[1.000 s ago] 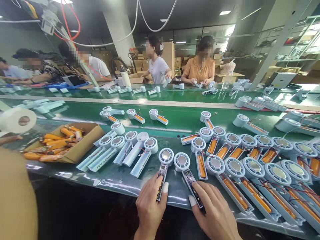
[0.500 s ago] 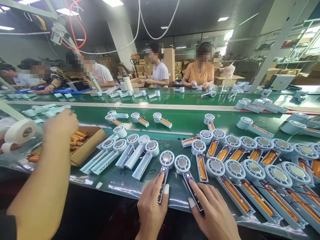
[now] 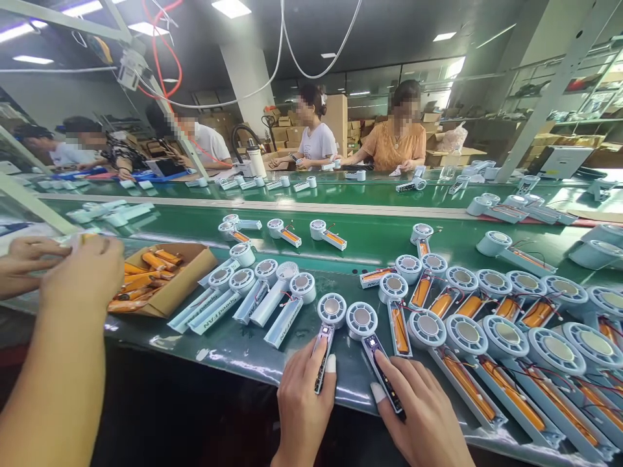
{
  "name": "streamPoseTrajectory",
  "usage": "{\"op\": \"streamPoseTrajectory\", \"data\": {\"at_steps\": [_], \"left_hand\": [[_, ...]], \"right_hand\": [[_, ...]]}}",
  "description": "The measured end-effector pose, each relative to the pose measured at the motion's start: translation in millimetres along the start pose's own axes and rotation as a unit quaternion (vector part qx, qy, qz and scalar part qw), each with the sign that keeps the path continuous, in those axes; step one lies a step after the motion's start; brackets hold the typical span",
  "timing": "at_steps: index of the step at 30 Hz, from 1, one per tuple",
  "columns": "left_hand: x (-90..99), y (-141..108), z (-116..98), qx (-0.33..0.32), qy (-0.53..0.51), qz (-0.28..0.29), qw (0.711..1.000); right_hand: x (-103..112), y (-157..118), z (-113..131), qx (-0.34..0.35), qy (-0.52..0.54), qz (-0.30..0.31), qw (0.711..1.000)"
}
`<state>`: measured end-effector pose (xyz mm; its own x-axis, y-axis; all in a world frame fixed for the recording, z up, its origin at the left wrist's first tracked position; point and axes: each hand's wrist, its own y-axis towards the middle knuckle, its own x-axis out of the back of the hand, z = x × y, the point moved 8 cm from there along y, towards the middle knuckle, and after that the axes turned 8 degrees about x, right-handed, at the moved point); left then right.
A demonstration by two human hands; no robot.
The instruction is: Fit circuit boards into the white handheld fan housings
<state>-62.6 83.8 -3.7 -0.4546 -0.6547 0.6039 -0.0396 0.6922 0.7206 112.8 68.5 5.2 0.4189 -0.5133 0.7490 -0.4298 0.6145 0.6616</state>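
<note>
Two light-blue handheld fans lie side by side at the bench's front edge, heads pointing away from me. My left hand grips the handle of the left fan, its index finger on the dark circuit board. Around the handle of the right fan, my right hand is closed, index finger likewise on the board. Both thumbs wear white finger covers. Right of my hands stand rows of open fans with orange batteries in their handles. Several fans with their handles turned over lie to the left.
A cardboard box of orange batteries stands at the left, beside a co-worker's arms. Behind the bench runs a green conveyor belt carrying scattered fans. People sit across it, one in an orange top.
The co-worker's arm at the left has drawn back from the belt, and both of that person's hands now meet. My hands stay on the two fans while the view shifts slightly.
</note>
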Motion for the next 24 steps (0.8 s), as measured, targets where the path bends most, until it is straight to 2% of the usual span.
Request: {"op": "streamPoseTrajectory", "data": {"at_steps": [6, 24], "left_hand": [[-1.4, -0.7, -0.4, -0.019, 0.027, 0.004, 0.999], [-3.5, -2.4, 1.4, -0.008, 0.015, 0.005, 1.000]], "right_hand": [[1.2, -0.5, 0.5, 0.000, -0.003, -0.007, 1.000], [-3.0, -5.4, -0.6, -0.014, 0.007, -0.002, 1.000]]}}
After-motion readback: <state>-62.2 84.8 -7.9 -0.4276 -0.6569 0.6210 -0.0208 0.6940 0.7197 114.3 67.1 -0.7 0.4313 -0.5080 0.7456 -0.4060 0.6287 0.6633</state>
